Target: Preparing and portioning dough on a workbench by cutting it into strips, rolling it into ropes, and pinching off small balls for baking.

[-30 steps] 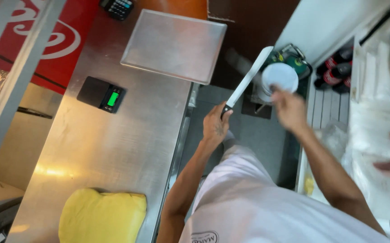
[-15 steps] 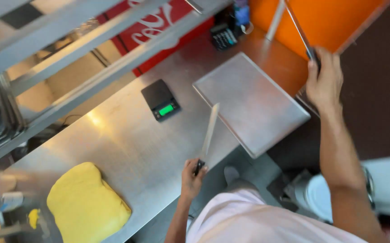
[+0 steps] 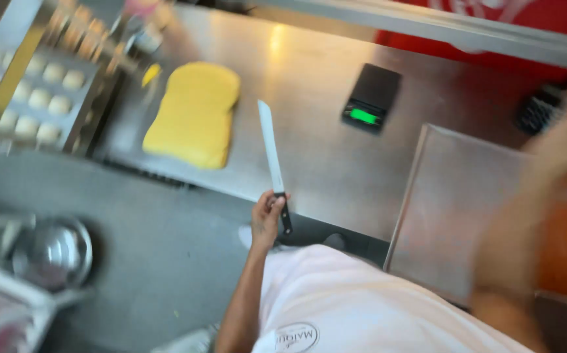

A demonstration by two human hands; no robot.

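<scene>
Two hands: left hand (image 3: 267, 219) grips long knife (image 3: 272, 153) by handle, blade flat over desk (image 3: 323, 163), tip near yellow dough slab (image 3: 194, 116), safely outward. Right hand (image 3: 558, 163) blurred, grip unclear.

We logged a left hand (image 3: 267, 219) gripping a long knife (image 3: 272, 157) by its black handle at the steel table's (image 3: 323, 163) near edge, blade lying over the surface. A yellow dough slab (image 3: 195, 114) lay towards the left end, a small black scale (image 3: 371, 97) nearer the far edge, a metal tray (image 3: 453, 202) at the right end. The right hand (image 3: 545, 189) was blurred.
</scene>
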